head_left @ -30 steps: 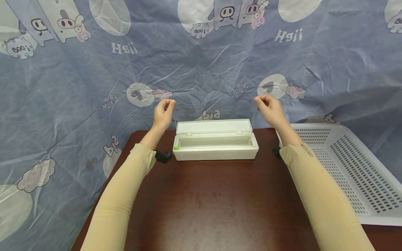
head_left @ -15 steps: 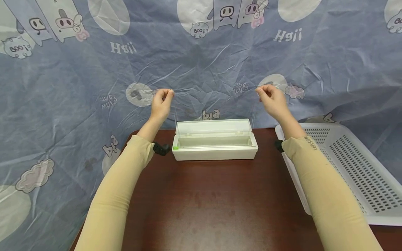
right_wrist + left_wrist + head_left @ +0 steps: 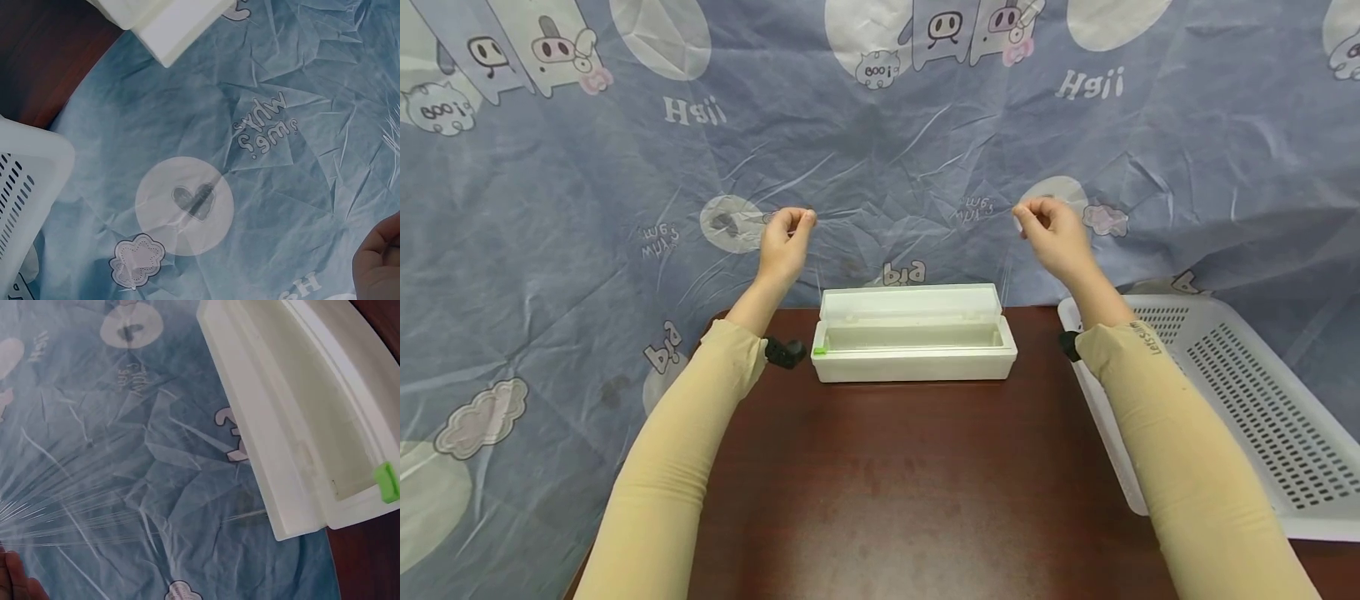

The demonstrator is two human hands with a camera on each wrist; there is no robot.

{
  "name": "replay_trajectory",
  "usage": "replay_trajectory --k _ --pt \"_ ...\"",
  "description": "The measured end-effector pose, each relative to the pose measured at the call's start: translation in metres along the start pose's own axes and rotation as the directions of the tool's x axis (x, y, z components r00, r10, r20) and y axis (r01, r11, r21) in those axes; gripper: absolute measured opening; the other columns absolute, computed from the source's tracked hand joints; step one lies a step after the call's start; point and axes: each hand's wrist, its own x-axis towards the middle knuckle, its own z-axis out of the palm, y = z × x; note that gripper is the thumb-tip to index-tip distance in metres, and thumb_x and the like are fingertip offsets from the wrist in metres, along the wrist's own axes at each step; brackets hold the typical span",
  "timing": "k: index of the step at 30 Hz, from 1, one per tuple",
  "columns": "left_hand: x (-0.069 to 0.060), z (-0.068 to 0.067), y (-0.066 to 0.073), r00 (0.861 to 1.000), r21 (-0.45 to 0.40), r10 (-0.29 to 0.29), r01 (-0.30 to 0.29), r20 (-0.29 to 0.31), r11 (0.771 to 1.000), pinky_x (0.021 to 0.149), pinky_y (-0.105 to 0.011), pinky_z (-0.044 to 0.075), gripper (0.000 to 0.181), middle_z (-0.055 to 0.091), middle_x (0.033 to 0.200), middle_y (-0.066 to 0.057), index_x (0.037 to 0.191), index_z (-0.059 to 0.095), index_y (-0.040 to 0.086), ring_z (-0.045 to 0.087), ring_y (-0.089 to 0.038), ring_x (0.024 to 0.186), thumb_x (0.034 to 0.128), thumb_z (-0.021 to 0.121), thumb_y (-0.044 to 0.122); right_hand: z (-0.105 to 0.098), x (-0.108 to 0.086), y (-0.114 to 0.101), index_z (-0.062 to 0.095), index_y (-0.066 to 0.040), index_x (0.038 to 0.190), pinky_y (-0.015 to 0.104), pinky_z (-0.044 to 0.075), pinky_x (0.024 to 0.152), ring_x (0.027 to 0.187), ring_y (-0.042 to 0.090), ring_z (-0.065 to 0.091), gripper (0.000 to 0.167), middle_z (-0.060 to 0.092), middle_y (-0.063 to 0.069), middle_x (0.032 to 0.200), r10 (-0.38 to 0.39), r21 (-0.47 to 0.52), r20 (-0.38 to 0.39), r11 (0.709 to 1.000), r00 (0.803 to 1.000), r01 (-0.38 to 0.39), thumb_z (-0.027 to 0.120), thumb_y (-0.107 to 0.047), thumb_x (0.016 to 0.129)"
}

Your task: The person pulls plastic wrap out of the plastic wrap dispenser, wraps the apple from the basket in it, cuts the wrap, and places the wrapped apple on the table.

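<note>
Above the white box (image 3: 914, 369), left hand (image 3: 785, 243) and right hand (image 3: 1056, 237) are raised apart — each grip pinched on clear film (image 3: 44, 520).

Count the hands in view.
2: the left hand, pinching film up and left of the box in the head view, and the right hand, pinching film up and right.

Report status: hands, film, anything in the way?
Left hand, right hand pinching clear film, spread between them. Open white box below. No obstruction visible.

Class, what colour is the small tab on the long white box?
The small tab is bright green, seen best in the left wrist view.
</note>
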Motion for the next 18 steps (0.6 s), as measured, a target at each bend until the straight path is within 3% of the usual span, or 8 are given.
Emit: replay_trajectory --k 7,18 --pt "-0.0010 0.0012 -0.0020 1.000 -0.011 0.006 -0.006 -0.004 1.000 0.086 -0.029 0.040 0.029 0.059 0.102 -0.010 0.102 0.058 -0.002 0.051 -0.021 0.101 0.0988 0.049 0.025 0.0022 -0.0001 0.0015 0.058 -0.001 0.109 0.029 0.035 0.063 0.076 0.017 0.047 0.047 0.054 0.004 0.083 0.020 -0.013 0.014 1.000 1.000 -0.020 0.046 -0.045 0.096" --pt "-0.0001 0.0010 0.0003 0.999 -0.008 0.032 -0.032 -0.010 0.999 0.082 -0.027 0.041 0.028 0.060 0.100 -0.010 0.101 0.058 -0.002 0.052 -0.021 0.099 0.0988 0.049 0.024 0.0012 0.0006 -0.0052 0.058 -0.004 0.104 0.028 0.034 0.061 0.071 0.014 0.044 0.041 0.051 -0.001 0.079 0.030 0.001 0.019 1.000 0.999 -0.030 0.046 -0.043 0.097"
